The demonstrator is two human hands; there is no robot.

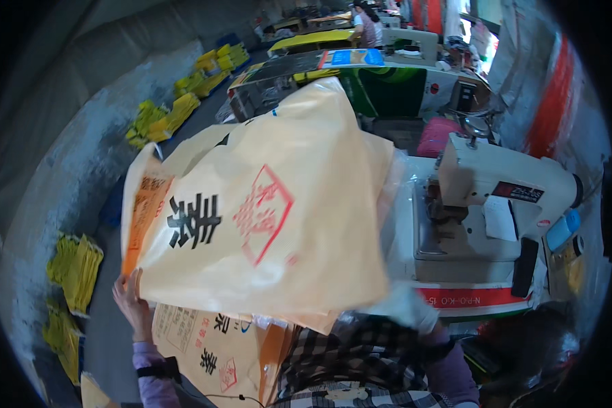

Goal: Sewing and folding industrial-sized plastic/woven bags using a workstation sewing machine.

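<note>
Fingers (pixel 130 289) of the left hand (pixel 132 306) pinch the pale bag's (pixel 251 211) lower left corner; its long axis climbs up-right from them; the right hand is hidden

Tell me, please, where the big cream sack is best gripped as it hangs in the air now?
Probably at its lower left corner, from the left, where the left hand already pinches the sack. The edge there is flat and free, while the far end billows up. The right hand is hidden under the sack.
</note>
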